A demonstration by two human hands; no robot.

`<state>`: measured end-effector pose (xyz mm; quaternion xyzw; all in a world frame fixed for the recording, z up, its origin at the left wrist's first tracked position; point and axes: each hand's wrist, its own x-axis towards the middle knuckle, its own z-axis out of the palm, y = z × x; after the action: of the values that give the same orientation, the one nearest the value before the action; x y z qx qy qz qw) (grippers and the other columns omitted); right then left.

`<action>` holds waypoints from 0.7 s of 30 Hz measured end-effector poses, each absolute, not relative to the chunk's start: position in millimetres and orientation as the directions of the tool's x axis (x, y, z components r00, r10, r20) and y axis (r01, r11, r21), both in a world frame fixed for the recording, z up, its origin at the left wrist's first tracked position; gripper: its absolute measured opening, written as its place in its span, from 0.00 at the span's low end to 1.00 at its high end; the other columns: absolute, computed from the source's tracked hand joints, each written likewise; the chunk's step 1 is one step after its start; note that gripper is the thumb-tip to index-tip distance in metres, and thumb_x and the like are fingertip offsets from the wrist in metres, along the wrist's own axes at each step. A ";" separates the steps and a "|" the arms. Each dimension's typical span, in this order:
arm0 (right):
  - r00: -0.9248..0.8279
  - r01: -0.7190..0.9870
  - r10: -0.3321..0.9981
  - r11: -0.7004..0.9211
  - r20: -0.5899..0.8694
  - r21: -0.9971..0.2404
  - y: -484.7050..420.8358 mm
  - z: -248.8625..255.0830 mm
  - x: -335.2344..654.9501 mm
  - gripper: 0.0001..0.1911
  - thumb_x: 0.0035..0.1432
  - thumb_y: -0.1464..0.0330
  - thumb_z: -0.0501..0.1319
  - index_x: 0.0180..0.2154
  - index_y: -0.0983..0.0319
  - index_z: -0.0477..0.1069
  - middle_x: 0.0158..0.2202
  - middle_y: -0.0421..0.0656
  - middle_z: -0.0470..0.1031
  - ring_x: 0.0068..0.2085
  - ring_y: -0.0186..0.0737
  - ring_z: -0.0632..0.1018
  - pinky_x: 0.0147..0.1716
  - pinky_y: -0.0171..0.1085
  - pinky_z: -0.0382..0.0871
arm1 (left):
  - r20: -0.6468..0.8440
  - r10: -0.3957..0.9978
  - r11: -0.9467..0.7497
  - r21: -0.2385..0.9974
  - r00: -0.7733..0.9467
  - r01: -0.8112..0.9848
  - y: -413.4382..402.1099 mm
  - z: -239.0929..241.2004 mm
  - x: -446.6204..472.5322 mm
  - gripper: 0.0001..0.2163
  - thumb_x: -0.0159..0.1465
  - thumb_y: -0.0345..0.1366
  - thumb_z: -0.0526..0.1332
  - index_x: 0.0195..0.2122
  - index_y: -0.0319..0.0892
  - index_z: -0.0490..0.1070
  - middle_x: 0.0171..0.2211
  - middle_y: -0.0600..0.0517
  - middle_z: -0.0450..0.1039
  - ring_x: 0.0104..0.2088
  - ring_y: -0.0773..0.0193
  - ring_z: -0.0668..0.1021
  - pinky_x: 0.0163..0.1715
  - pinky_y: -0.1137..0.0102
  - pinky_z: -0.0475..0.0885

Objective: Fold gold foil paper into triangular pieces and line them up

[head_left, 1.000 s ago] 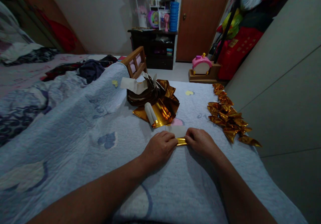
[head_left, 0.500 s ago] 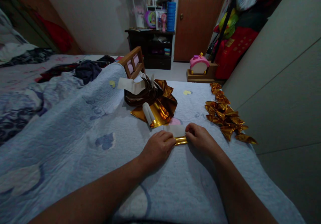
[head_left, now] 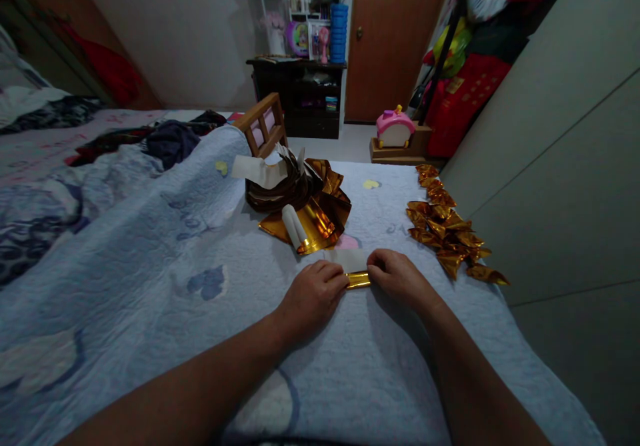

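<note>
My left hand [head_left: 311, 294] and my right hand [head_left: 400, 277] rest on the pale blue quilt [head_left: 210, 286], fingers curled and pinching the two ends of a gold foil paper [head_left: 358, 279] that is rolled or folded into a narrow strip. Its white underside shows just beyond the strip. Past my hands lies a fanned stack of gold foil sheets [head_left: 305, 203] with a white sheet curled on top. To the right, a row of folded gold paper pieces [head_left: 450, 229] lies along the bed's edge.
A grey wardrobe panel [head_left: 560, 166] stands close on the right. Crumpled clothes [head_left: 165, 143] lie on the bed at left. A wooden chair back [head_left: 260, 126], a dark shelf unit [head_left: 300, 96], a pink toy [head_left: 395, 129] and a brown door [head_left: 395, 39] are beyond the bed.
My hands stay pinched on the gold strip; they and the paper barely shift. The view has drifted slightly to the right.
</note>
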<state>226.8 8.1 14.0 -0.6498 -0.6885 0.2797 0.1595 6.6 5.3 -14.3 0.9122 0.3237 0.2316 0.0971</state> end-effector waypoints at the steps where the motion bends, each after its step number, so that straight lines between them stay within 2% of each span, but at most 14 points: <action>1: -0.108 0.804 0.984 0.002 -0.143 -0.595 8.3 13.2 227.3 0.07 0.57 0.73 0.58 0.32 0.62 0.74 0.30 0.43 0.77 0.32 0.38 0.73 0.32 0.34 0.58 | 0.358 0.636 -0.771 0.329 0.684 0.545 5.4 -14.7 6.6 0.08 0.72 0.33 0.58 0.45 0.41 0.77 0.42 0.45 0.77 0.44 0.55 0.76 0.45 0.58 0.76; 7: -0.125 0.794 0.981 0.010 -0.147 -0.608 8.8 9.9 229.7 0.04 0.55 0.74 0.59 0.32 0.62 0.73 0.30 0.41 0.74 0.31 0.37 0.71 0.32 0.34 0.58 | 0.361 0.635 -0.771 0.349 0.683 0.532 5.6 -15.9 5.7 0.07 0.71 0.32 0.59 0.45 0.40 0.76 0.43 0.46 0.78 0.45 0.55 0.77 0.46 0.58 0.76; 13: -0.129 0.801 0.985 0.037 -0.112 -0.597 7.4 8.2 227.9 0.06 0.56 0.72 0.61 0.38 0.62 0.74 0.35 0.42 0.74 0.35 0.37 0.72 0.34 0.34 0.59 | 0.360 0.636 -0.770 0.357 0.683 0.528 5.7 -15.3 5.3 0.07 0.71 0.32 0.58 0.46 0.41 0.76 0.44 0.45 0.77 0.44 0.55 0.77 0.46 0.57 0.76; 21: -0.085 0.815 0.986 -0.013 -0.142 -0.579 7.3 7.5 223.0 0.03 0.54 0.71 0.63 0.33 0.61 0.71 0.32 0.40 0.73 0.33 0.37 0.70 0.32 0.34 0.56 | 0.372 0.642 -0.763 0.396 0.670 0.511 5.1 -15.0 4.3 0.08 0.71 0.32 0.58 0.47 0.42 0.75 0.45 0.45 0.77 0.46 0.55 0.76 0.47 0.58 0.75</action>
<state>223.0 7.3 7.5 -0.6577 -0.6847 0.2717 0.1573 4.3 5.1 -15.0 0.9046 0.3189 0.2513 0.1301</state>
